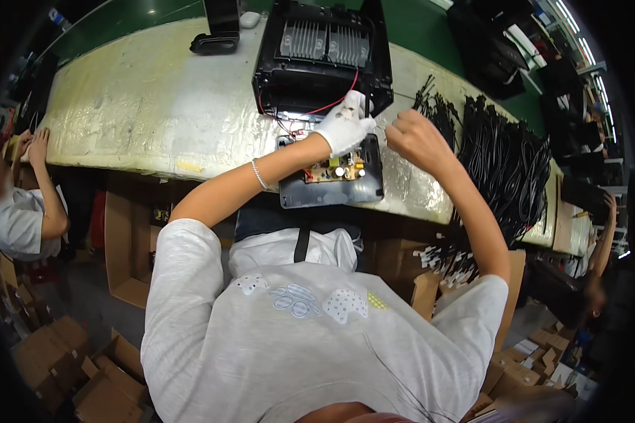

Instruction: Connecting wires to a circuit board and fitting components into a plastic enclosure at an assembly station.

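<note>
My left hand point(346, 128), in a white glove, reaches over a circuit board point(334, 171) to the front of a black housing point(320, 74). Its fingers are bent together by the housing's lower right corner; what they pinch is hidden. The board, with capacitors and a yellow part, sits on a dark grey panel point(331, 194) near the table's front edge. Red wires point(331, 104) run from the housing down toward the board. Bare and closed, my right hand point(418, 143) is held just right of the left one; whatever is between its fingers is too small to make out.
Bundles of black cables point(504, 158) lie along the table's right side, their white plugs point(441, 266) hanging over the front edge. A black stand-like part point(217, 42) is at the back. Co-workers sit left and right. Cardboard boxes point(53, 349) are on the floor.
</note>
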Action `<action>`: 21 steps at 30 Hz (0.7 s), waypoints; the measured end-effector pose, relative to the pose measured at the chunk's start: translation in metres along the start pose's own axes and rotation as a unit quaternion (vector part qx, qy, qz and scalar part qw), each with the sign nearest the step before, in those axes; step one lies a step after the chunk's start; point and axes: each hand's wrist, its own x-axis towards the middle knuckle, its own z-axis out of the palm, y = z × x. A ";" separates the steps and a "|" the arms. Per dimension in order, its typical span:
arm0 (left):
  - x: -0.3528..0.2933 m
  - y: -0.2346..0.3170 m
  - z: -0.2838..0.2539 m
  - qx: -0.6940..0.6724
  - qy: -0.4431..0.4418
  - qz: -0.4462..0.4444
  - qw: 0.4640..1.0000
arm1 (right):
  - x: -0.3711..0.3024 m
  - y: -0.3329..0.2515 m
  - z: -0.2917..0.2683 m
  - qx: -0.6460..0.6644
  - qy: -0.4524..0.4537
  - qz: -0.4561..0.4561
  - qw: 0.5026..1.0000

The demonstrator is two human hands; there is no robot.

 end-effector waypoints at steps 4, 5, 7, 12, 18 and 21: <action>-0.010 0.008 -0.009 0.022 0.017 -0.016 0.999 | -0.007 -0.001 0.005 -0.030 -0.013 0.003 0.999; -0.030 0.017 -0.015 -0.028 0.003 0.020 0.999 | -0.009 -0.003 -0.002 -0.035 0.003 0.041 0.999; -0.075 0.019 -0.037 0.110 0.085 0.228 0.964 | -0.011 -0.010 -0.021 -0.047 0.009 0.110 0.993; -0.150 -0.036 -0.065 0.326 0.024 0.355 0.876 | 0.017 -0.035 -0.045 -0.001 0.095 0.156 0.983; -0.159 -0.039 -0.056 0.388 0.037 0.430 0.815 | 0.113 -0.048 -0.016 -0.001 -0.062 -0.072 0.995; -0.160 -0.004 -0.048 0.381 0.038 0.443 0.810 | 0.153 -0.050 0.013 0.001 -0.241 -0.066 0.968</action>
